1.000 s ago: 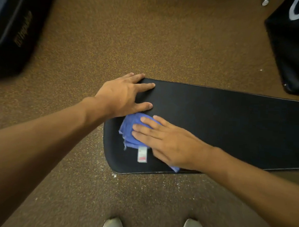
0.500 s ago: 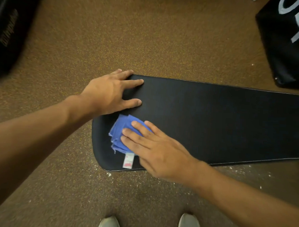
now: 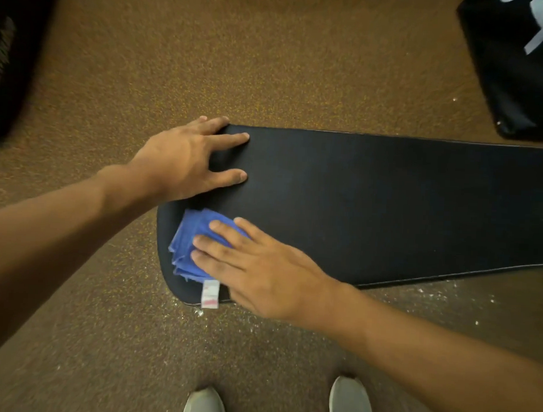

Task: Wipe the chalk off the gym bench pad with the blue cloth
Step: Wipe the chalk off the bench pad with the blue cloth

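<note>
Head view: your right hand (image 3: 263, 267) presses flat, fingers straight, on the blue cloth (image 3: 189, 242).
Left hand (image 3: 185, 158): just beyond it, spread flat on the bench pad (image 3: 373, 204).

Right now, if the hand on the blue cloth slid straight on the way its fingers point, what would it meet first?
The right hand points left toward the bench pad end. Probably only the pad's rounded edge past the blue cloth; beyond that, open floor. The left hand sits off that line.

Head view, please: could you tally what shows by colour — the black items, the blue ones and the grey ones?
Black: 3 — the bench pad, a black bag top right, a blurred black object top left.
Blue: 1 — the blue cloth.
Grey: 2 — the shoes.
Total: 6
</note>
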